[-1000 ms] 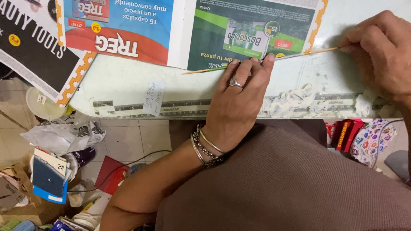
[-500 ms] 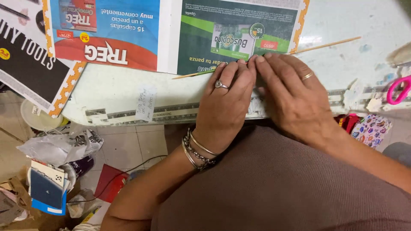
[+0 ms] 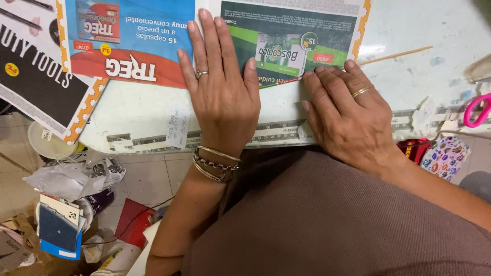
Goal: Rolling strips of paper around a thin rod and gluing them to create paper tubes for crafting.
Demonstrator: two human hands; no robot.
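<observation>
Pressing flat, fingers spread, the left hand (image 3: 221, 87) has slid up onto the printed page (image 3: 215, 36). Right hand (image 3: 348, 110), flat and empty, is lying beside it, thin stick (image 3: 394, 55) now left behind on the table (image 3: 138, 110).

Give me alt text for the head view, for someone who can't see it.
Both hands lie flat, palms down, on a magazine sheet spread on a white table: the left hand on its middle, the right hand on its near corner. A thin wooden stick lies beyond the right hand, pink scissors at the far right.
</observation>
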